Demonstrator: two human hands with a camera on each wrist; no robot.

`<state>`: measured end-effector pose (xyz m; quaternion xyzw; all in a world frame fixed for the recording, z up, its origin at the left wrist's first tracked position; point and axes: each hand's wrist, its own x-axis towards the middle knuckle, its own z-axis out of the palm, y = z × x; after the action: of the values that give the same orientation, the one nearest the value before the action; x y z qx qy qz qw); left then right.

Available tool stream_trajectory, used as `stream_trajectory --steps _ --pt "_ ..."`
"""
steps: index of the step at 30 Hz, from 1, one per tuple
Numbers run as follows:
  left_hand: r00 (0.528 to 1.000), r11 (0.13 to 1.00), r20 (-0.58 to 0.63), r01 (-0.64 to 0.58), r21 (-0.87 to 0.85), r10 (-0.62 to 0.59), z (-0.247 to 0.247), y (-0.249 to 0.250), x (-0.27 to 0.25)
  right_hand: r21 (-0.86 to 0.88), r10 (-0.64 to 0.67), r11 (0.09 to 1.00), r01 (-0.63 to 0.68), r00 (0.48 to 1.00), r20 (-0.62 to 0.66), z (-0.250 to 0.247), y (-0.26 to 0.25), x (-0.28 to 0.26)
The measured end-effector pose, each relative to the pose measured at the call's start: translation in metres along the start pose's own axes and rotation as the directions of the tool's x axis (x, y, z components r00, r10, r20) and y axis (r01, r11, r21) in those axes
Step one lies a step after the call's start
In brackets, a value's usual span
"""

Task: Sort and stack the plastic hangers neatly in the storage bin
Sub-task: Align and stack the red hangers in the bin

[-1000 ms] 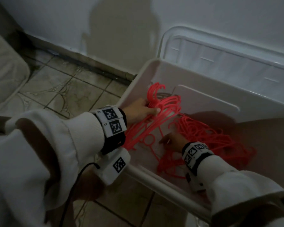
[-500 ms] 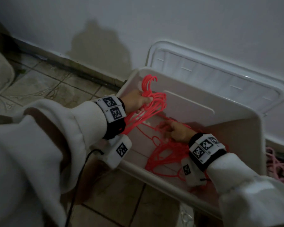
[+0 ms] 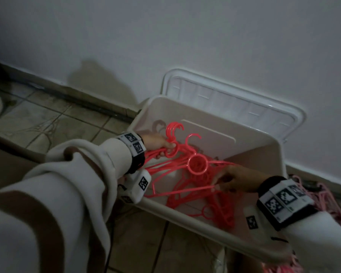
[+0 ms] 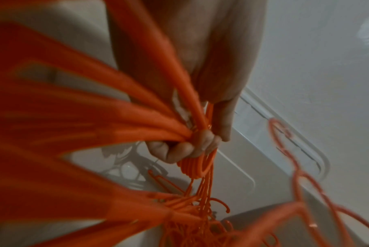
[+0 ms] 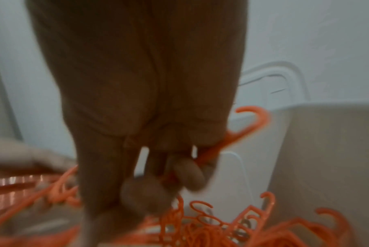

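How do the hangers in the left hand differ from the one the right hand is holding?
The left hand grips a gathered bunch near the necks, hooks together and pointing up; the right hand pinches a single hanger by its arm, with its hook apart from the bunch. The bunch is at the bin's left end; the single one is mid-bin. All share the same red colour.

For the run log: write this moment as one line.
left hand: grips hanger bundle | right hand: holds single hanger | over bin

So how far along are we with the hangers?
Partly done. The left hand grips a gathered bundle by the necks. The right hand pinches one hanger. A loose pile lies in the bin, and pink hangers lie outside it.
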<state>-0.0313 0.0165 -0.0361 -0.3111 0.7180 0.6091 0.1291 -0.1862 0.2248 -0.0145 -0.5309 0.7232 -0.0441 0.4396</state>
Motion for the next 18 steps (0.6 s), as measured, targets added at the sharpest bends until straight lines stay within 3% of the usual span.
stream_trajectory --steps 5,11,15,18 --pt "0.997 0.981 0.071 0.003 -0.196 0.011 0.009 0.007 -0.003 -0.019 -0.099 0.995 0.097 0.977 -0.187 0.005 -0.002 0.01" --pt "0.979 0.979 0.158 -0.1 -0.18 0.129 0.017 0.009 -0.012 0.06 -0.162 0.982 0.18 0.959 -0.232 0.006 -0.003 0.029" --pt "0.961 0.965 0.224 -0.105 -0.242 0.161 0.017 0.013 -0.016 0.137 -0.159 0.974 0.181 0.975 -0.155 0.003 0.003 0.04" --pt "0.964 0.962 0.21 -0.11 -0.25 0.165 0.017 0.014 -0.016 0.124 -0.161 0.975 0.185 0.971 -0.178 0.001 0.014 0.048"
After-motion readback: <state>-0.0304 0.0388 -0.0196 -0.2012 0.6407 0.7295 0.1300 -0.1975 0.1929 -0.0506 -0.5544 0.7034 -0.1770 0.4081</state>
